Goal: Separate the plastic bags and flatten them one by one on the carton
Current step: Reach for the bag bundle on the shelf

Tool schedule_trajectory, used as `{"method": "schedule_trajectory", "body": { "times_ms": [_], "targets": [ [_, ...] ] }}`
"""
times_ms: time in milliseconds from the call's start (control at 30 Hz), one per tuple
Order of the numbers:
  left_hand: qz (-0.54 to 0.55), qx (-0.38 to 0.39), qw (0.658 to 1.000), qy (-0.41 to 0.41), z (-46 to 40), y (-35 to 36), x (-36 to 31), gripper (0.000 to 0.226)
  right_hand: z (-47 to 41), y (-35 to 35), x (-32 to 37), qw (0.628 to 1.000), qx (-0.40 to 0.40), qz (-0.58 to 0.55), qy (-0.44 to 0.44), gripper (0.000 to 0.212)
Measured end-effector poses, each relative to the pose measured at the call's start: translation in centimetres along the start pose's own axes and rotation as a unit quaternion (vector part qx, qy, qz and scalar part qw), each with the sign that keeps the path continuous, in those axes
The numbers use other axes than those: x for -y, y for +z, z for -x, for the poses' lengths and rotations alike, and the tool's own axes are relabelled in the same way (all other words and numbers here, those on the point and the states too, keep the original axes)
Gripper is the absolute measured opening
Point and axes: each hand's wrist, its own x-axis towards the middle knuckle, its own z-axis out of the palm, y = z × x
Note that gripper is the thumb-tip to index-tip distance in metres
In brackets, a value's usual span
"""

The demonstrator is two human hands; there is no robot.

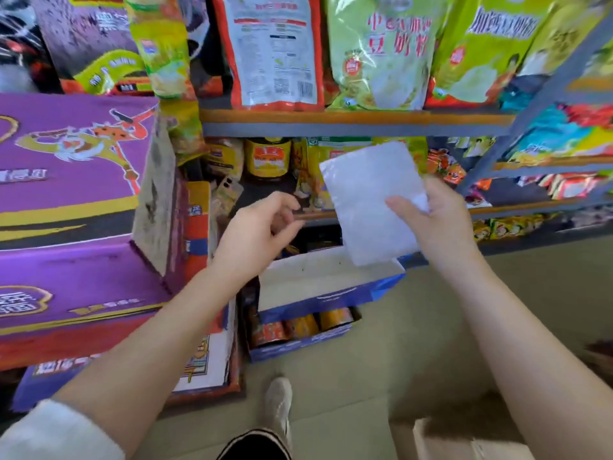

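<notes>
My right hand (434, 220) grips a flat stack of clear plastic bags (368, 200) by its right edge, thumb across the front. It holds them up in the air before the shelves. My left hand (262, 227) hovers to the left of the bags, fingers loosely curled, holding nothing and a short gap away from them. Large purple cartons (73, 180) are stacked at the left, their tops facing me.
Shelves (355, 122) packed with food bags and jars stand straight ahead. A blue open box (318, 293) with cans sits on the floor below the bags. A brown carton (464, 439) is at the bottom right, my shoe (278, 403) on the grey floor.
</notes>
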Motion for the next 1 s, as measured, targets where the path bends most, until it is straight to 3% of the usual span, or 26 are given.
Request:
{"method": "schedule_trajectory", "body": {
  "times_ms": [67, 200, 367, 533, 767, 867, 1000],
  "targets": [
    [-0.031, 0.051, 0.997, -0.038, -1.8, 3.3, 3.0, 0.02, -2.4, 0.0, -3.6, 0.999, 0.014, -0.015, 0.034, 0.014],
    [-0.121, 0.186, 0.967, -0.126, -4.3, 10.3, 10.0, 0.019, -7.2, 2.5, -12.2, 0.984, 0.131, 0.103, 0.058, 0.009],
    [-0.152, 0.244, 0.932, -0.221, -4.9, 16.2, 17.8, 0.022, -11.4, 10.1, -24.3, 0.939, 0.256, 0.216, 0.078, 0.014],
    [-0.138, 0.202, 0.931, -0.272, -3.3, 20.8, 23.9, 0.019, -11.9, 19.9, -35.4, 0.872, 0.38, 0.285, 0.121, 0.032],
    [-0.178, 0.123, 0.941, -0.262, -1.4, 25.3, 27.8, 0.033, -8.6, 32.1, -47.5, 0.797, 0.532, 0.261, 0.112, 0.019],
    [-0.173, 0.099, 0.946, -0.257, -0.9, 26.6, 29.2, 0.035, -8.2, 35.4, -50.3, 0.776, 0.548, 0.298, 0.09, 0.027],
    [-0.166, 0.069, 0.947, -0.265, -0.3, 26.9, 29.9, 0.047, -8.6, 36.6, -51.1, 0.778, 0.534, 0.325, 0.061, 0.042]
  ]
}}
